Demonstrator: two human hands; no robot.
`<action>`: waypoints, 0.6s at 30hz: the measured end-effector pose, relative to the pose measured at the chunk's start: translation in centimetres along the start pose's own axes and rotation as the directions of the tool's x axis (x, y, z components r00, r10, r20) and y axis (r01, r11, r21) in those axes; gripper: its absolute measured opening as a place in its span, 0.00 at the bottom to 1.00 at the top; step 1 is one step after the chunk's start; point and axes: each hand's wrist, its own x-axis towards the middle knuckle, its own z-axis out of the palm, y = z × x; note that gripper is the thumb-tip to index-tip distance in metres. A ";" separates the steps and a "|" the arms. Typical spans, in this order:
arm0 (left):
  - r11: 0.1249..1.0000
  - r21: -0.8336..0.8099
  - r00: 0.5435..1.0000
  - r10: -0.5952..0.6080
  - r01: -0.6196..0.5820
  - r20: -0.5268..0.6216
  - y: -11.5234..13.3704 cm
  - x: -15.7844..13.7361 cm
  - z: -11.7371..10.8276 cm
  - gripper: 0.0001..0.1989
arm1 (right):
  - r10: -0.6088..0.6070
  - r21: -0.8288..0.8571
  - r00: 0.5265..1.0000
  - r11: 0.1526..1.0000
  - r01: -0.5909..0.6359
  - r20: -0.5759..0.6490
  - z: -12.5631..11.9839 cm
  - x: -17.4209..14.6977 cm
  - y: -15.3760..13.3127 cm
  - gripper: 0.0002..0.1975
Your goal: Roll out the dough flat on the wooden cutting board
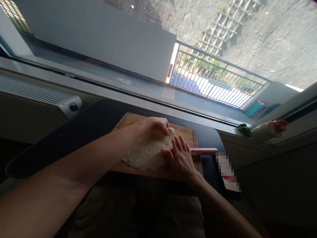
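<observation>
A thin, wide sheet of dough [146, 153] with a ragged edge lies on a wooden board [194, 135]. My left hand [159, 125] is closed at the dough's far right edge, its fingers curled over a raised fold. Part of the sheet is hidden under my left forearm. My right hand [180, 155] rests over a slim rolling pin [204, 151], fingers stretched out towards the dough's right edge. The pin lies crosswise under this palm, one end on the dough and the other reaching past the board's right side.
The board stands on a dark table [81, 132] by a large window. At the table's right end lies a white, partly pixelated item [228, 172]. A white pot [264, 130] sits on the sill to the right. A radiator [37, 99] is at the left.
</observation>
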 end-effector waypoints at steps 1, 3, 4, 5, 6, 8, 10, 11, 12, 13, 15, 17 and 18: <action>1.000 0.009 1.000 0.001 -0.001 0.000 -0.1 0.0 0.0 0.15 | 0.045 -0.004 0.999 0.999 -0.045 -0.007 0.1 1.2 0.0 0.29; 1.000 0.017 1.000 0.008 -0.008 -0.003 -0.2 0.0 -0.1 0.16 | 0.085 -0.011 0.996 0.996 -0.085 -0.017 0.2 1.9 0.0 0.29; 1.000 0.017 1.000 0.012 -0.012 -0.001 -0.2 -0.1 -0.1 0.17 | 0.062 -0.015 0.998 0.998 -0.062 -0.016 0.3 1.3 0.0 0.30; 1.000 0.017 1.000 0.016 -0.016 0.005 -0.1 -0.1 -0.2 0.17 | 0.024 -0.019 1.000 1.000 -0.024 -0.014 0.3 0.3 0.0 0.30; 1.000 0.016 1.000 0.016 -0.016 0.015 0.1 -0.2 -0.2 0.17 | -0.041 -0.023 0.999 0.999 0.041 -0.004 0.2 -1.0 0.1 0.30; 1.000 0.026 0.999 0.005 -0.006 0.037 0.5 -0.2 -0.3 0.18 | -0.130 -0.021 0.991 0.991 0.130 -0.004 0.1 -3.1 0.7 0.30; 0.998 0.064 0.997 -0.030 0.025 0.067 1.0 -0.1 -0.2 0.21 | -0.189 0.005 0.982 0.982 0.189 -0.013 -0.1 -3.7 1.6 0.28; 0.995 0.090 0.995 -0.050 0.042 0.082 1.2 0.0 -0.1 0.22 | -0.211 0.030 0.977 0.977 0.212 -0.013 -0.2 -3.3 2.1 0.27; 0.992 0.112 0.993 -0.064 0.053 0.094 1.4 0.0 -0.1 0.22 | -0.236 0.062 0.972 0.970 0.236 -0.010 -0.4 -2.6 2.7 0.25; 0.991 0.122 0.993 -0.065 0.052 0.103 1.5 0.0 0.0 0.22 | -0.263 0.096 0.965 0.960 0.262 -0.002 -0.6 -1.9 3.2 0.23; 0.997 0.073 0.993 -0.029 0.020 0.115 1.5 -0.3 -0.1 0.20 | -0.304 0.150 0.953 0.942 0.300 0.006 -1.3 -0.5 4.2 0.19; 0.999 -0.043 0.993 0.024 -0.019 0.117 1.2 -0.7 -0.2 0.20 | -0.293 0.162 0.956 0.943 0.292 -0.016 -2.2 0.3 4.9 0.18; 0.995 -0.095 0.994 0.034 -0.024 0.108 1.1 -0.8 -0.4 0.20 | -0.268 0.156 0.963 0.950 0.270 -0.034 -2.6 0.6 5.2 0.18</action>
